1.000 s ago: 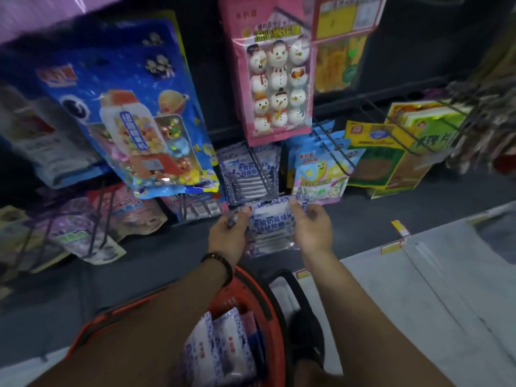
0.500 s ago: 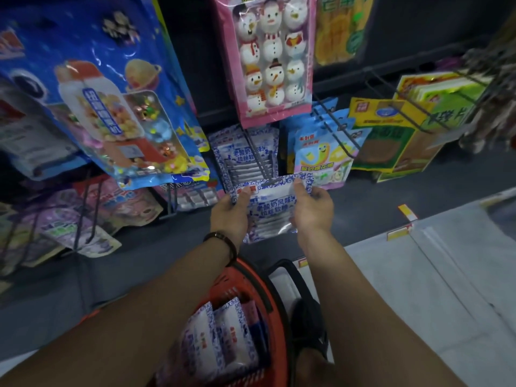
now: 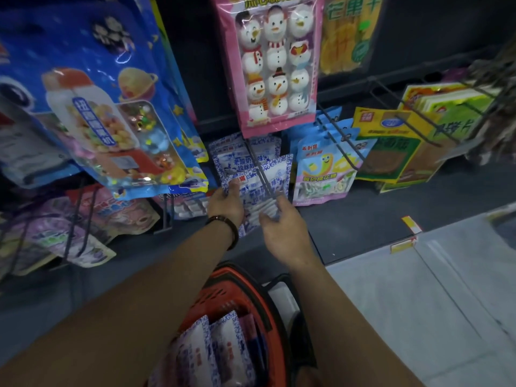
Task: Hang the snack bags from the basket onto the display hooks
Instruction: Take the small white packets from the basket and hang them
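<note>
Hanging step: the left hand (image 3: 227,203) pinches the blue-and-white snack bag (image 3: 262,185) by its top corner, at the wire hook (image 3: 252,155) at twelve o'clock. The right hand (image 3: 284,236) sits loose at the bag's lower edge; gripping or not, can't tell. Next call: slide it back, then reach for the red basket (image 3: 245,286) at six o'clock. Pale floor (image 3: 418,303) at four o'clock.

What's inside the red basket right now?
At least two blue-and-white snack bags stand in the red basket. The left forearm covers its left side; the bottom is hidden.
</note>
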The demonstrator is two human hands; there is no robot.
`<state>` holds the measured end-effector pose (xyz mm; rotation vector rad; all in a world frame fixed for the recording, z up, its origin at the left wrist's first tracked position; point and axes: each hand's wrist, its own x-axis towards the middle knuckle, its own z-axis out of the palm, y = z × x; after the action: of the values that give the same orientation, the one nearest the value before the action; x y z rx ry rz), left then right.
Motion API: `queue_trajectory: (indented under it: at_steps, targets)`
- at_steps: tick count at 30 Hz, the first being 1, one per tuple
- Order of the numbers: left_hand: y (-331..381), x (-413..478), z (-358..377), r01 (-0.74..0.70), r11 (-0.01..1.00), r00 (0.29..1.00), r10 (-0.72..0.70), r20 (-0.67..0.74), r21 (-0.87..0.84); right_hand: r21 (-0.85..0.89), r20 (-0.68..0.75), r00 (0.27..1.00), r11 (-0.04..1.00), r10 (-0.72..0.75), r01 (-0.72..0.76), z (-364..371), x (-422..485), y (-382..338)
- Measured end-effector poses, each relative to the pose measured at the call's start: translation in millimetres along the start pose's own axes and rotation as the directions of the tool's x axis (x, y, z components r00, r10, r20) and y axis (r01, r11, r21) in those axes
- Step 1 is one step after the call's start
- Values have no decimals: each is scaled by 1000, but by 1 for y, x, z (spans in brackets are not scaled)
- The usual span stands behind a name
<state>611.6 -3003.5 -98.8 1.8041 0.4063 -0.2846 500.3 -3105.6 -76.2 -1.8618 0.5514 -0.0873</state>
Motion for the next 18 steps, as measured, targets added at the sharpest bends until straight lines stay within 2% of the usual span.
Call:
queue_trajectory:
  at_steps: [4,12,15,18]
  targets:
    - [3,15,-2,-6,999,1000,6,5,45,-75,16,1000,997,-8,10,7,2,-4]
    - [11,12,-16,-18,976,1000,17,8,216,-81,77,997,997,25,-19,20,-5,-10]
    - [-1,-6,-40,-2,944,999,16,-38,331,-175,131,990,984,47,-23,25,-15,-10]
    - [-22,-41,-79,-91,884,996,72,58,459,-301,216,974,954,62,6,30,-34,-7]
